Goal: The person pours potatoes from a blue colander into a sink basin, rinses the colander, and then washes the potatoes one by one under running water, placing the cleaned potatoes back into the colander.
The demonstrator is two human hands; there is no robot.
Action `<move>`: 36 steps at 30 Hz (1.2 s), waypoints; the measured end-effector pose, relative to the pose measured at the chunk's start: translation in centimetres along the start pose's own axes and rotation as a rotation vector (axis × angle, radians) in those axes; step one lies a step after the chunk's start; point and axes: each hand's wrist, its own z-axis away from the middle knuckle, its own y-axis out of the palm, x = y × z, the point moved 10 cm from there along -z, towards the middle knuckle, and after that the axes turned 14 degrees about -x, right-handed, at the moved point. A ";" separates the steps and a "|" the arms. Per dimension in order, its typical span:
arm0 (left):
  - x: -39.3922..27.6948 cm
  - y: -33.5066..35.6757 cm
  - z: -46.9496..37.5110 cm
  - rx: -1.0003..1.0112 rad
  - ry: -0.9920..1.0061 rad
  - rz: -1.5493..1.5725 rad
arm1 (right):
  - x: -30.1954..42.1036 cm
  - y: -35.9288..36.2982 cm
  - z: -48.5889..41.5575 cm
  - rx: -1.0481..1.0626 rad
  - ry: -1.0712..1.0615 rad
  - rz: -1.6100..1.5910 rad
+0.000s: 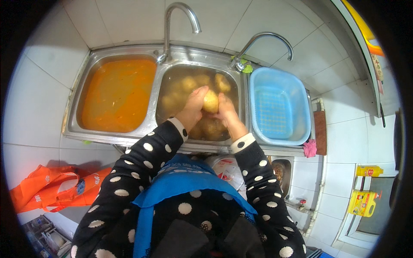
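Observation:
A pale yellow potato (210, 102) is held between my two hands, above the middle sink basin (239, 106). My left hand (193, 106) grips its left side, and my right hand (226, 108) closes on its right side. Murky brown water fills the basin around them. Several more potatoes (189, 84) lie in that water, some only faintly visible through it. One potato (222, 83) shows more clearly at the basin's back right. The undersides of my fingers are hidden.
Orange, cloudy water (117, 96) fills the left basin. A blue plastic basin (280, 106) sits on the right. Two curved metal faucets (167, 32) rise behind the sinks. A pink cloth (310, 148) hangs at the right edge; an orange bag (61, 187) is at the lower left.

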 end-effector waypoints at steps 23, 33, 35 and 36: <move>1.3 -1.2 1.4 -0.109 -0.191 0.095 | -0.3 -0.4 -0.9 0.076 -0.073 0.246; 2.1 -6.3 -1.6 -0.392 -0.257 -0.054 | -0.7 1.0 0.1 0.166 0.222 -0.409; 2.5 -5.6 -1.5 -0.310 -0.273 -0.052 | 4.8 2.4 3.6 0.270 -0.484 0.206; 2.6 -4.7 -1.4 -0.241 -0.282 -0.029 | 7.1 4.0 6.9 0.336 -0.900 0.468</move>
